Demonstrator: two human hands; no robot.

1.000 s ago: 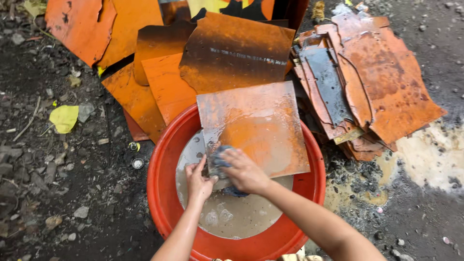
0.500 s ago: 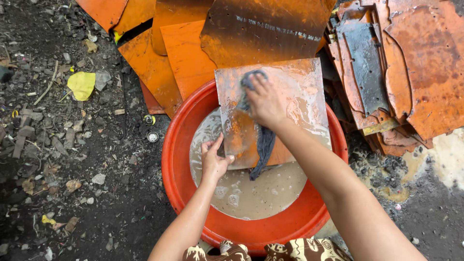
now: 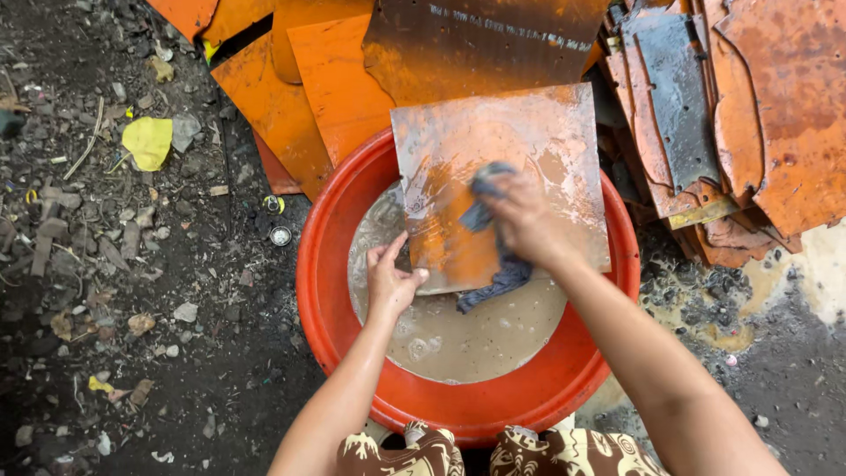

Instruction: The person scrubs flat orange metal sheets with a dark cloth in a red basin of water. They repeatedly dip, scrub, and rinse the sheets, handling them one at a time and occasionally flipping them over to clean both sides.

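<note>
A red plastic basin (image 3: 326, 291) holds murky brown water (image 3: 476, 339). A square orange metal sheet (image 3: 529, 132), wet and grimy, leans across the basin's far rim with its lower edge over the water. My left hand (image 3: 390, 280) grips the sheet's lower left edge. My right hand (image 3: 520, 216) presses a dark blue rag (image 3: 493, 264) against the middle of the sheet; the rag's tail hangs down past the sheet's lower edge.
More orange sheets (image 3: 308, 97) are stacked behind the basin. A pile of rusty metal pieces (image 3: 758, 115) lies at the right. Dark gravelly ground (image 3: 115, 291) with stones, a yellow leaf (image 3: 148, 141) and a small metal cap (image 3: 280, 235) is at the left. My patterned clothing (image 3: 529, 451) shows at the bottom.
My right hand with the rag went from the sheet's lower edge up to its top, then back down to the middle. My left hand stayed on the lower left edge.
</note>
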